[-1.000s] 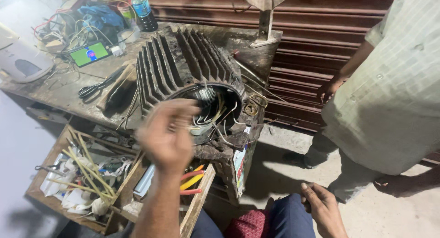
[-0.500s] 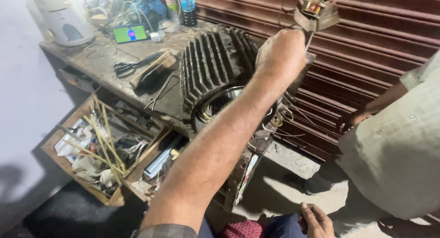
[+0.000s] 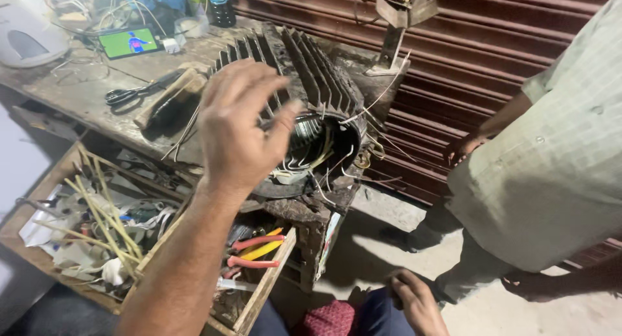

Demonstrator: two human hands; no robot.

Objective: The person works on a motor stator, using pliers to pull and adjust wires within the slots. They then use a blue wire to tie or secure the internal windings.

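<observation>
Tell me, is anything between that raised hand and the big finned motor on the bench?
Nothing visible. The left hand is raised, fingers spread, in front of the motor, empty. Loose wires spill from the motor's open end just past the fingers. The right hand rests low on the knee.

Rusty shutter (image 3: 492, 70) — worn workbench (image 3: 78, 96), concrete floor (image 3: 389, 245)

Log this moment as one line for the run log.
left hand: raised, fingers spread, empty, before finned motor housing | right hand: on lap, empty | bench: scissors | bystander: right of bench
</observation>
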